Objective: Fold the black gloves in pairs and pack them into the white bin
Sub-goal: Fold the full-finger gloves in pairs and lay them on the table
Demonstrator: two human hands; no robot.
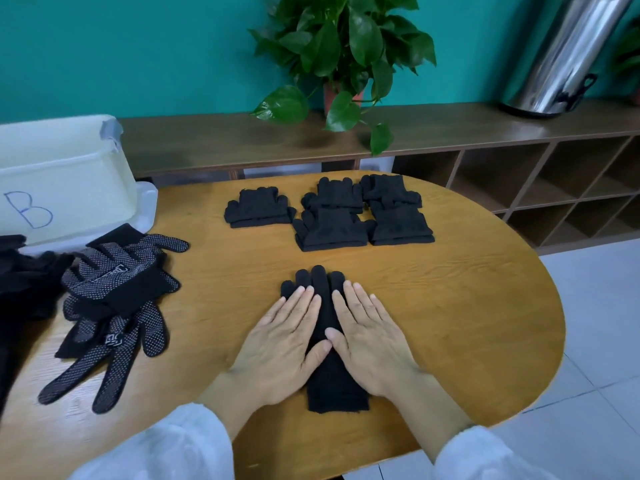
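Observation:
A black glove pair (334,386) lies flat near the front of the wooden table (467,306), fingers pointing away from me. My left hand (284,344) and my right hand (370,337) press flat on it side by side, fingers straight, thumbs touching. Several folded black glove pairs (329,230) sit in rows further back on the table. A loose heap of dotted black gloves (114,299) lies at the left. The white bin (59,178), marked with a blue B, stands at the far left.
A low wooden shelf unit (519,174) runs behind the table, with a potted plant (343,53) and a steel urn (568,53) on top. More dark gloves (20,271) lie at the left edge. Tiled floor (595,341) shows to the right.

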